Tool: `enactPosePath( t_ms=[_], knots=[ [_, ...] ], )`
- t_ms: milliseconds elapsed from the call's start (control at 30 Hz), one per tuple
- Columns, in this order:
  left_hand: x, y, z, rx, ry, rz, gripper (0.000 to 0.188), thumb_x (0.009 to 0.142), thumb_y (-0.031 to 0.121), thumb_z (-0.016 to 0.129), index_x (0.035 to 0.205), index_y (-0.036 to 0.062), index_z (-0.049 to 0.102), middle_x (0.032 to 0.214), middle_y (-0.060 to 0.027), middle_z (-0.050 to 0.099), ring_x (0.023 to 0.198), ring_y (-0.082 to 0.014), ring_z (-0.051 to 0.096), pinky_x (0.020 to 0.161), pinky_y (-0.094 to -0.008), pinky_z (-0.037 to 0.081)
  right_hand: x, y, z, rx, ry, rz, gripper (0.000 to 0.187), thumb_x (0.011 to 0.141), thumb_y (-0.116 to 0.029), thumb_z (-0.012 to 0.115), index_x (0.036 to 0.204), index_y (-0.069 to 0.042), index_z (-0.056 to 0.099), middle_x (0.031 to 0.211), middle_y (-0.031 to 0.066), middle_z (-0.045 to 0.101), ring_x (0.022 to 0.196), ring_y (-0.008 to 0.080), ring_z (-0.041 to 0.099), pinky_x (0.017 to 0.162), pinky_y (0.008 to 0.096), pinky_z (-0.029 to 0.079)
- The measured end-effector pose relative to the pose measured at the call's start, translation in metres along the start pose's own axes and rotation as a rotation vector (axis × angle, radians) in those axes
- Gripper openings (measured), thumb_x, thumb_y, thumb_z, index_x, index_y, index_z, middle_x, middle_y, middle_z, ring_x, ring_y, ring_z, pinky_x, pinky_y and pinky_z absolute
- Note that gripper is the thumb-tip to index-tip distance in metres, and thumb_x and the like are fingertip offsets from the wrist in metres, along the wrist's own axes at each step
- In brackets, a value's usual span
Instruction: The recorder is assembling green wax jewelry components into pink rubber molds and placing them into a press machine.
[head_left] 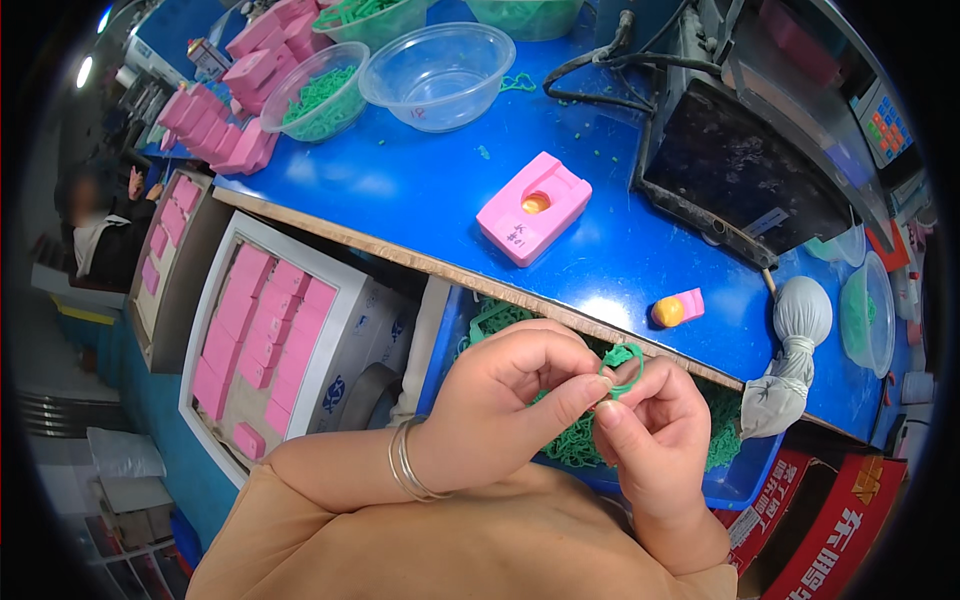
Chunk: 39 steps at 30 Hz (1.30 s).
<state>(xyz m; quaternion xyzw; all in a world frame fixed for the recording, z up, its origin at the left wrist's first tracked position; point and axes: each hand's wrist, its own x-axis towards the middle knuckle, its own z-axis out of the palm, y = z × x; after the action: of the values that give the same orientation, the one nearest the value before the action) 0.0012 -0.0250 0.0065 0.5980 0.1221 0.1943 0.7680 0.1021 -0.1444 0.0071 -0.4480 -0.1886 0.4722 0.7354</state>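
Note:
Just over the table's front edge, my left hand (530,385) and my right hand (655,430) meet around a small green ring (628,372). The ring, which looks like wax, stands upright with a lumpy top. Fingertips and thumbs of both hands pinch it low on its band. Beyond the hands, a pink block mould (535,208) with a yellow-lined round hollow lies on the blue tabletop. To its right sits a small pink piece with a yellow rounded end (677,308). Under my hands, a blue tray (745,485) holds many tangled green pieces.
A clear bowl (438,75) and a bowl of green pieces (318,92) stand at the back left, beside stacked pink moulds (215,125). A dark machine (745,160) and a tied grey cloth bag (803,315) are right. A box of pink moulds (205,300) and another person (105,235) are left.

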Motion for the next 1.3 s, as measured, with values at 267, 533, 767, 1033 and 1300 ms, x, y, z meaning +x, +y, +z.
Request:
enactPosePath(
  t_ms=[267,533,767,1033,1300],
  knots=[
    [0.0,-0.002,0.001,-0.123,0.006,-0.028,0.008,0.084,-0.001,0.052,0.092,-0.0015,0.054,0.095,-0.0074,0.052,0.086,-0.0115,0.053,0.074,-0.0243,0.045,0.0,0.002,0.001,-0.061,0.004,-0.067,0.016,0.078,0.008,0.057,0.083,-0.003,0.047,0.081,0.0016,0.048,0.064,0.002,0.044,0.054,0.015,0.035],
    [-0.003,-0.001,0.0,0.149,0.007,0.015,0.009,0.079,-0.006,0.056,0.085,-0.0002,0.052,0.089,-0.0075,0.049,0.077,-0.0098,0.05,0.067,-0.0225,0.042,0.003,-0.007,0.002,-0.052,0.067,-0.106,0.014,0.081,0.004,0.053,0.093,0.001,0.047,0.084,0.0044,0.049,0.06,0.004,0.045,0.051,0.016,0.036],
    [0.0,-0.003,0.001,0.341,-0.008,0.204,0.013,0.074,-0.006,0.061,0.081,0.0012,0.054,0.082,-0.0075,0.051,0.072,-0.0118,0.05,0.062,-0.0229,0.04,0.005,-0.004,-0.002,0.007,0.03,-0.128,0.012,0.082,0.005,0.05,0.092,0.001,0.048,0.089,0.0081,0.049,0.057,0.0059,0.047,0.046,0.0172,0.037],
    [0.0,-0.003,0.001,0.362,0.014,0.214,0.011,0.074,-0.004,0.062,0.079,0.0019,0.054,0.08,-0.007,0.053,0.071,-0.012,0.05,0.062,-0.0232,0.04,0.005,-0.002,-0.003,0.022,-0.005,-0.147,0.014,0.081,0.009,0.049,0.093,0.001,0.048,0.09,0.01,0.049,0.057,0.0079,0.05,0.046,0.0184,0.041],
    [0.001,-0.005,0.003,0.371,0.055,0.273,0.011,0.074,-0.002,0.062,0.081,0.0025,0.055,0.077,-0.006,0.053,0.065,-0.0109,0.048,0.058,-0.0228,0.04,0.006,0.0,0.0,0.104,-0.043,-0.147,0.015,0.081,0.009,0.048,0.094,0.002,0.047,0.089,0.0104,0.049,0.057,0.009,0.051,0.047,0.0193,0.042]
  ],
)
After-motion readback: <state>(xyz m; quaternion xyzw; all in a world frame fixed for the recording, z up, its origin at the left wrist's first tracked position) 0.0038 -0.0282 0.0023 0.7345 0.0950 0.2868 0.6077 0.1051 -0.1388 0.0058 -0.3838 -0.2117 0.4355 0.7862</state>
